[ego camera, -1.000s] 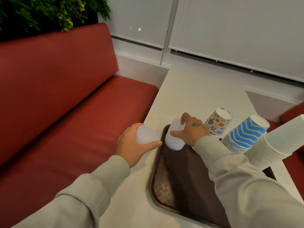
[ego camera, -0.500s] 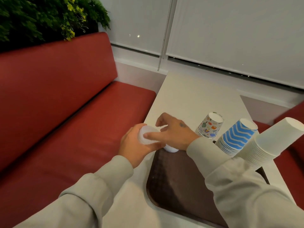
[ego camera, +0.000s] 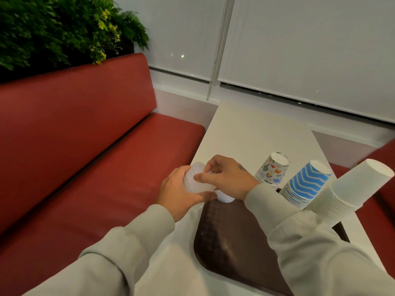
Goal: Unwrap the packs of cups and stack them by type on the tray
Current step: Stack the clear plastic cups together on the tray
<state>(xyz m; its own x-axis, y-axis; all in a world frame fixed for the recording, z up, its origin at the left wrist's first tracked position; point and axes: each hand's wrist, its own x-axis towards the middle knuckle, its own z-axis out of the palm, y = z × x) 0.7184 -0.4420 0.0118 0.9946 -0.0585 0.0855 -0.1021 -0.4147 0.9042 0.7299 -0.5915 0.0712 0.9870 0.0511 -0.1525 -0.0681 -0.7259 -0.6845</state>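
Far left: plant (ego camera: 53,28) above the backrest of the red bench (ego camera: 85,146). Nothing on the seat.

Your left hand (ego camera: 177,195) is at the table's left edge, just off the tray's far-left corner. Its fingers are wrapped round a held clear stack (ego camera: 195,182) of nested plastic cups, thumb along the underside. Firm grip, and the stack is tilted, off the surface.

Your right hand (ego camera: 229,180) meets it from the right. One digit lies flat across the side of the held clear stack, and the other fingers are curled over its upper end, so the hand has hold of the same stack. Can't tell whether it's on one cup or several.

Directly under your right hand, a tray clear stack (ego camera: 224,197) sits upside down on the far-left corner of the brown tray (ego camera: 235,242). It is mostly hidden, so its height is unreadable.

Right of that, along the tray's far side, three inverted stacks stand in a row:
- patterned cups (ego camera: 272,170), short stack, just beside your right wrist
- blue zigzag cups (ego camera: 305,182), taller
- plain white cups (ego camera: 350,189), tallest, nearest the right edge

All three appear to lean outward, which may be lens distortion. Their bases are partly behind your right sleeve (ego camera: 320,253), so can't confirm each sits fully inside the tray.

The white table (ego camera: 256,133) runs back to the window blinds (ego camera: 310,50).
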